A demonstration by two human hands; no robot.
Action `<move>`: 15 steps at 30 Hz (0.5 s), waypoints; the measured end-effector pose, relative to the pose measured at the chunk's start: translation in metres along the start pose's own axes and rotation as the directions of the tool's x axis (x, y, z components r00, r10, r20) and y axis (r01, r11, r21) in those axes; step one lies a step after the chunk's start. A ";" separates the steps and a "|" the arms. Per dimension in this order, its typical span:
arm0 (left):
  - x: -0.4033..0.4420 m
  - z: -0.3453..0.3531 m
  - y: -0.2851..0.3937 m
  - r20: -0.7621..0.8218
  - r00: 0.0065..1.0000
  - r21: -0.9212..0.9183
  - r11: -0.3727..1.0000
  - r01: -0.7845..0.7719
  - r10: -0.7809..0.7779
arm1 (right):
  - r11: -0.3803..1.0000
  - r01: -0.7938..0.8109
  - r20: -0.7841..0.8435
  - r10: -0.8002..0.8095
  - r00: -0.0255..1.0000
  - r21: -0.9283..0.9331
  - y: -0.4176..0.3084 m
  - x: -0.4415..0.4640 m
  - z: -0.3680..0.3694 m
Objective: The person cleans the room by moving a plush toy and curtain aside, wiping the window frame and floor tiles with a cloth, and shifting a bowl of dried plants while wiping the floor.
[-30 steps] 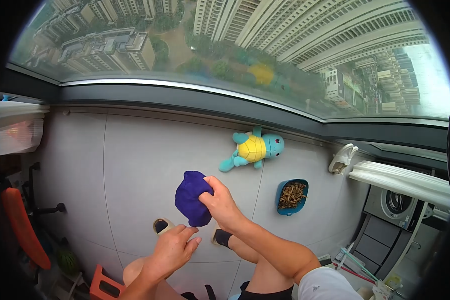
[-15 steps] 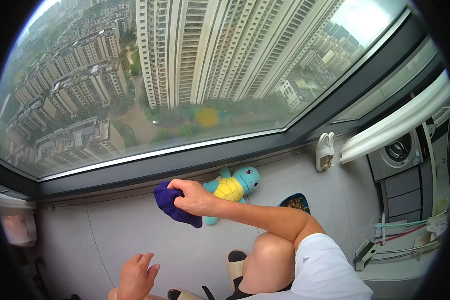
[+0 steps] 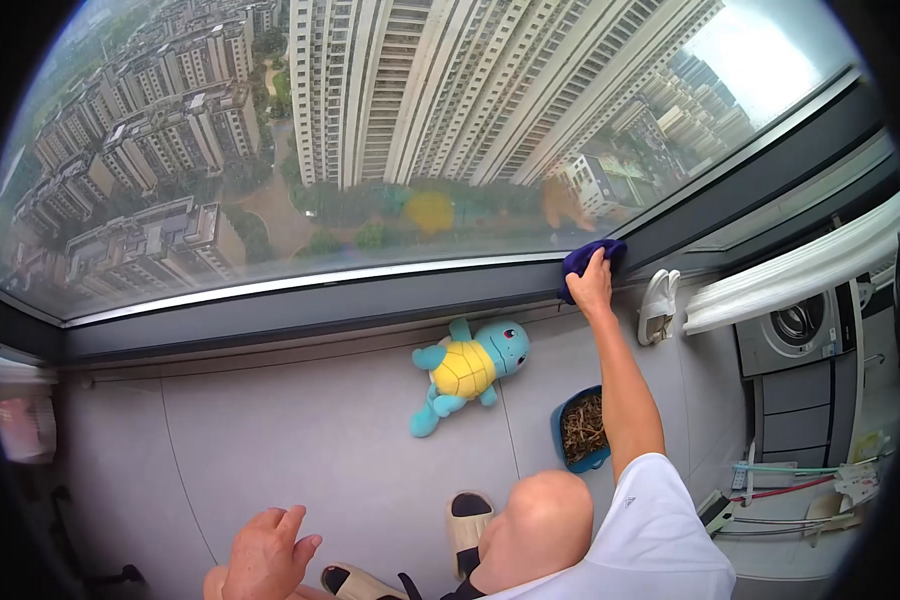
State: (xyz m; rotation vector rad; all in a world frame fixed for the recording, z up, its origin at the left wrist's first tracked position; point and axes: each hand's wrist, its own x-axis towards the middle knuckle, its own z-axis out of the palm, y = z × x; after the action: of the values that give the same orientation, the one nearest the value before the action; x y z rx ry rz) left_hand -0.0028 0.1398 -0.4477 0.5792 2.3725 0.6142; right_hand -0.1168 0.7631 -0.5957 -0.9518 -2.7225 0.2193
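Note:
Stretched out to the right, my right hand (image 3: 592,285) holds a purple cloth (image 3: 595,258) against the dark window frame (image 3: 370,308) near its corner. The cloth lies over the frame's ledge, just under the glass. My left hand (image 3: 270,553) hangs low at the left with its fingers apart and nothing in it. Between the hands, a turquoise and yellow turtle plush (image 3: 465,369) lies on the grey floor (image 3: 300,430).
A blue container (image 3: 582,430) of brown dried pieces stands beside my right forearm. White shoes (image 3: 658,308) lean by the wall. A washing machine (image 3: 797,320) and mop handles (image 3: 790,490) are at the right. My slippers (image 3: 468,525) are below.
My right hand has carried the purple cloth from above the floor, left of the plush, rightward onto the window frame. My left hand has dropped away from the cloth. The view has tilted.

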 end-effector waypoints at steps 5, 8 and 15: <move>0.000 0.006 0.000 0.009 0.997 -0.020 0.997 -0.071 0.072 | 0.990 -0.105 -0.055 0.100 0.993 -0.098 -0.006 -0.001 0.048; -0.006 0.010 -0.008 0.008 0.999 0.080 0.996 -0.050 0.049 | 0.986 -0.103 -0.034 0.099 0.994 -0.132 -0.024 -0.008 0.046; 0.001 0.015 -0.013 0.063 0.988 0.051 0.988 -0.146 0.142 | 0.886 0.464 0.073 -0.463 0.884 -0.008 -0.163 -0.121 0.055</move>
State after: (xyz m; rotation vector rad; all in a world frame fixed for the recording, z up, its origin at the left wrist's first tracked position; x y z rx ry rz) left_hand 0.0034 0.1343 -0.4659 0.7885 2.3128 0.5867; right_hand -0.1375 0.5569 -0.6347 -0.2739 -2.9217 0.1260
